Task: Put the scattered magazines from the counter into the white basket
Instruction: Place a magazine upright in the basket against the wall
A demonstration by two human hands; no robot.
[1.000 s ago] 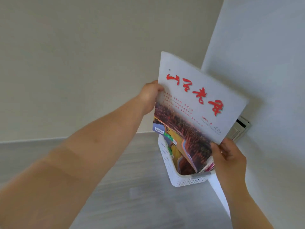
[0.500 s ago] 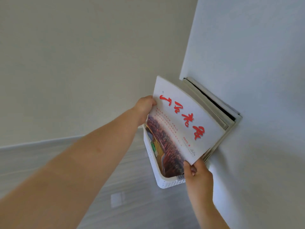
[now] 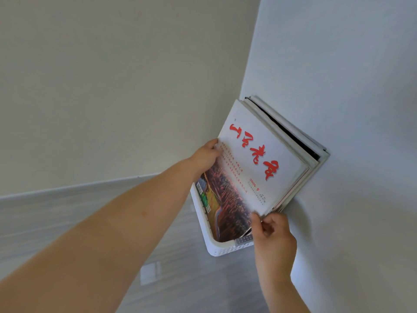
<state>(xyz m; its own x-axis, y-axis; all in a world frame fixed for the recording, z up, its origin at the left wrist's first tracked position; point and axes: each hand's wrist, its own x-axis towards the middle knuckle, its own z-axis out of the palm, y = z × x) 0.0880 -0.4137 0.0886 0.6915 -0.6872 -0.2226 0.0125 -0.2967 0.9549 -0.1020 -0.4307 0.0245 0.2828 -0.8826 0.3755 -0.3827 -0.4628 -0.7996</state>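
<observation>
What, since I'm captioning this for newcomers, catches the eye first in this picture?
The white magazine with red brush lettering and a rust-coloured landscape photo, at centre, draws the eye first, its lower end inside the white perforated plastic basket. The left hand grips its left edge, the right hand pinches its bottom corner, and more pale magazines stand behind it.

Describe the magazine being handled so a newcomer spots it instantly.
Find the white perforated plastic basket beside the pale wall. Take the frontmost white-covered magazine, gripped by the left hand and right hand. Unlike the plain pale magazines behind, it shows red brush lettering and a reddish landscape photo.
</observation>
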